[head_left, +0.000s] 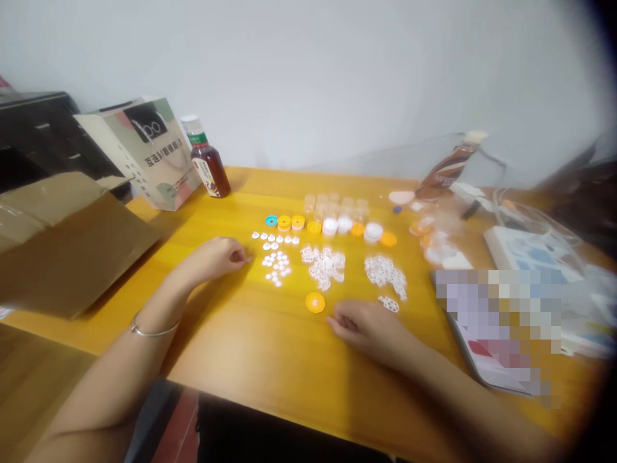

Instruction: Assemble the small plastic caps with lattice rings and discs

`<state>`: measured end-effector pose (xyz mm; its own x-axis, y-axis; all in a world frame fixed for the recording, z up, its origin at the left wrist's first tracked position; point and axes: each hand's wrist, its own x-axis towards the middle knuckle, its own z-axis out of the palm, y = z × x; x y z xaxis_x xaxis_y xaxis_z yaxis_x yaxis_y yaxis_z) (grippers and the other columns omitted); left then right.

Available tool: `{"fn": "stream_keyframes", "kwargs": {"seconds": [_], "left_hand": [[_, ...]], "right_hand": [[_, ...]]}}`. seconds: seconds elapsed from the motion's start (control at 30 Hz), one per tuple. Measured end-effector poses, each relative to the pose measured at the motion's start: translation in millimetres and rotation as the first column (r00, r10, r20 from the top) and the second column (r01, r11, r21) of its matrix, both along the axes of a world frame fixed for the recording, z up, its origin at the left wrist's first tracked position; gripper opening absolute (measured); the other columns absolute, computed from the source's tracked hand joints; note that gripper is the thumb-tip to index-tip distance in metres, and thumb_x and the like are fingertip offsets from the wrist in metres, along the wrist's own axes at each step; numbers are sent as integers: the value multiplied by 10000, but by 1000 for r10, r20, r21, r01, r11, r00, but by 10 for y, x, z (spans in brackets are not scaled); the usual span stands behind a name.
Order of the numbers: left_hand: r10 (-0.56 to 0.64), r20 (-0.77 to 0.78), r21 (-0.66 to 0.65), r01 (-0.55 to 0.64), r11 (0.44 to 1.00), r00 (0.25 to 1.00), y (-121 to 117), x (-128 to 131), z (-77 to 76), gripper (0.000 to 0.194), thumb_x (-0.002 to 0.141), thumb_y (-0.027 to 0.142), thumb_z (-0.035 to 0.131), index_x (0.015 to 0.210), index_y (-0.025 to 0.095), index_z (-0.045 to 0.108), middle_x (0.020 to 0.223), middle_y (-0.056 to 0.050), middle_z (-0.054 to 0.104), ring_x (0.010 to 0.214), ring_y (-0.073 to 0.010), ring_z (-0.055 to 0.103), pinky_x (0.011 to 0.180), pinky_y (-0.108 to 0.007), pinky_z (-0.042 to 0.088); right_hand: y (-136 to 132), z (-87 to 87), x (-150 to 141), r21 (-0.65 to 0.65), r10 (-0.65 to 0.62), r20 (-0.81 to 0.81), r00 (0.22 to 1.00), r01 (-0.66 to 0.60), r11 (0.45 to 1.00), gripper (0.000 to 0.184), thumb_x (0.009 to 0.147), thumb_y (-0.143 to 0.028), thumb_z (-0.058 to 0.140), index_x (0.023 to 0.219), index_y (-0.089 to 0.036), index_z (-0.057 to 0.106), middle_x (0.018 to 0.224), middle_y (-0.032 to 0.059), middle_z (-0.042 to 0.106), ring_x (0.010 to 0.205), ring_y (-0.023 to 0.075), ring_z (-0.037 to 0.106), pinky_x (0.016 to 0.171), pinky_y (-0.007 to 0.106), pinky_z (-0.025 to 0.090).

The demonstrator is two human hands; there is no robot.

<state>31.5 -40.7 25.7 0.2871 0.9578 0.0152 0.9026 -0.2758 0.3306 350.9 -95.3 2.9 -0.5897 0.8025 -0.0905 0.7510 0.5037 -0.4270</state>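
Note:
My left hand (219, 256) rests on the yellow wooden table (270, 360) with its fingers curled, pinching a tiny white piece at its fingertips, just left of a scatter of small white discs (276, 260). My right hand (369, 328) lies on the table with its fingers loosely bent, beside an orange disc (315, 302) and a small white lattice piece (388, 304). Two heaps of white lattice pieces (324, 263) (385, 273) lie beyond. A row of orange, white and blue caps (332, 225) stands behind them. A bangle circles my left wrist.
A cardboard box (67, 251) sits at the left. A printed paper bag (144, 151) and a brown drink bottle (207, 161) stand at the back left. Another bottle (446, 168), clear plastic bags, a white box (527, 251) and a booklet crowd the right side.

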Motion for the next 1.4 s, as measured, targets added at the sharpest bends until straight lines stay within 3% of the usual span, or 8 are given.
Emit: {"fn": "stream_keyframes", "kwargs": {"seconds": [0.13, 0.37, 0.5, 0.77, 1.03, 1.13, 1.23, 1.4], "left_hand": [[-7, 19, 0, 7, 1000, 1000, -31, 15, 8, 141, 664, 292, 545, 657, 205, 655, 621, -33, 648, 569, -158, 561, 553, -240, 351], [-22, -172, 29, 28, 999, 985, -61, 76, 40, 163, 689, 241, 492, 665, 204, 649, 678, -43, 667, 575, -161, 555, 546, -242, 332], [-25, -164, 33, 31, 999, 986, -47, 77, 42, 148, 674, 228, 501, 661, 196, 645, 666, -41, 664, 572, -157, 555, 561, -243, 354], [-15, 207, -117, 40, 992, 978, -17, 66, 71, 146, 682, 264, 558, 744, 172, 653, 722, -21, 670, 633, -137, 587, 609, -231, 444], [-81, 602, -272, 299, 915, 795, -95, 421, -55, 117, 711, 233, 581, 766, 154, 648, 762, -32, 669, 693, -113, 590, 681, -233, 469], [-114, 655, -282, 381, 880, 747, -129, 604, -131, 124, 712, 250, 592, 760, 149, 646, 711, -24, 646, 615, -92, 549, 598, -216, 450], [-116, 674, -307, 420, 854, 729, -168, 763, -183, 143, 719, 275, 594, 761, 147, 642, 682, -19, 626, 575, -83, 514, 546, -208, 422], [-138, 697, -297, 459, 837, 703, -221, 894, -207, 102, 732, 249, 589, 765, 163, 633, 660, -1, 608, 554, -71, 485, 529, -203, 404]], "right_hand": [[2, 17, -1, -5, 4, -2, 1000, -4, 1000, 292, 796, -251, 459, 540, -175, 341, 485, -48, 406, 436, 67, 324, 466, 238, 147], [5, 27, -5, -14, 4, 2, 1000, -4, 1000, 284, 803, -247, 456, 549, -178, 349, 494, -45, 426, 448, 72, 340, 469, 233, 160], [8, 31, -6, -12, 9, 0, 1000, -9, 1000, 293, 798, -245, 454, 538, -176, 337, 484, -47, 405, 438, 69, 333, 463, 235, 150], [11, 18, 8, -22, 6, -27, 1000, -7, 1000, 288, 793, -246, 457, 538, -178, 341, 481, -49, 391, 437, 71, 322, 457, 231, 153], [-9, -14, -96, -77, -132, -333, 934, 112, 991, 236, 809, -260, 457, 586, -187, 426, 507, -49, 420, 458, 75, 361, 442, 192, 257], [-52, -80, -216, -56, -139, -475, 869, 128, 990, 90, 798, -246, 491, 747, -188, 539, 572, -32, 495, 495, 87, 417, 474, 194, 328], [-77, -127, -314, 15, -92, -501, 860, 114, 993, 111, 790, -251, 525, 867, -190, 577, 648, -7, 549, 558, 103, 465, 535, 211, 380], [-69, -133, -360, 77, -65, -499, 864, 119, 990, 120, 817, -210, 493, 857, -188, 604, 688, 12, 580, 590, 106, 486, 564, 216, 394]]}}
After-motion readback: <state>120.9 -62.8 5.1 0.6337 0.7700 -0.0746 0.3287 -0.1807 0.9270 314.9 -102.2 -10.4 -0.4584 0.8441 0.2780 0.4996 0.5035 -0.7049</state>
